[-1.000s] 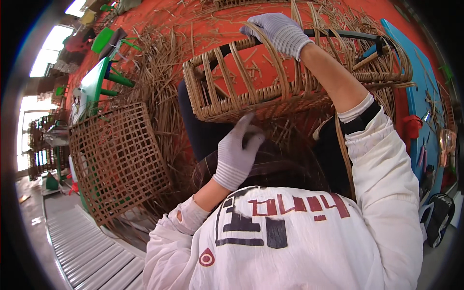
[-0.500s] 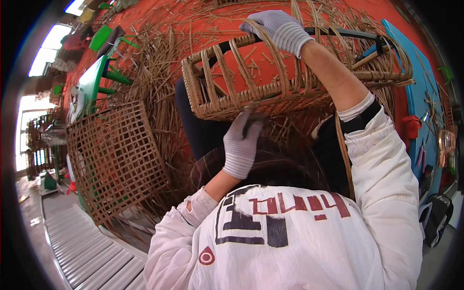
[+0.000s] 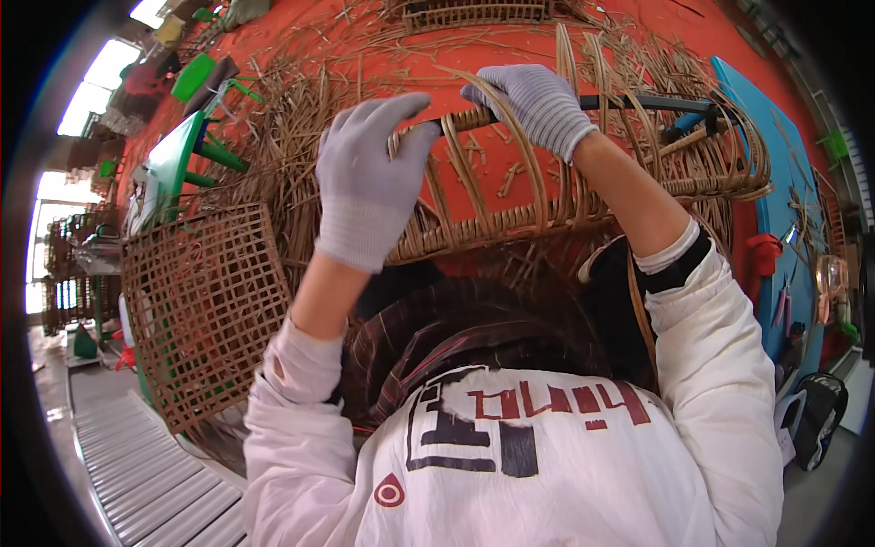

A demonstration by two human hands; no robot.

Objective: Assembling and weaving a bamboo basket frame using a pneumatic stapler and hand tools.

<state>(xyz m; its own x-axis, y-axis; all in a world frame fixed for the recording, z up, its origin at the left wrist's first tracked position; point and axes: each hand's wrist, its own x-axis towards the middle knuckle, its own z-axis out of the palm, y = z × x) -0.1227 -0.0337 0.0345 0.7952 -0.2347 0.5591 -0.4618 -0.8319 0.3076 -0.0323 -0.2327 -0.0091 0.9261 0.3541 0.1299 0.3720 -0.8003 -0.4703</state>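
Observation:
A half-woven wicker basket (image 3: 497, 221) lies on its side across my lap, its wall of open uprights toward the far side. Dark bars (image 3: 638, 103) form part of its far rim. Gloved in pale grey, my right hand (image 3: 538, 105) closes at this rim on a bent wicker strand (image 3: 521, 146). My left hand (image 3: 369, 173), in a matching glove, is raised at the basket's left end, thumb and fingers apart beside the wrapped rim. It hides that corner; whether its fingertips touch the rim, I cannot tell.
Loose wicker strands (image 3: 301, 118) cover much of the red floor. A woven lattice panel (image 3: 205, 305) leans at the left, near a green stool (image 3: 173, 159). On the right are a blue board (image 3: 775, 137) and a red container (image 3: 764, 252). Another wicker piece (image 3: 474, 13) lies at the far side.
My left hand has moved from beneath the basket's near side up and left to its far left corner. The right hand stays at the rim; the basket has shifted slightly.

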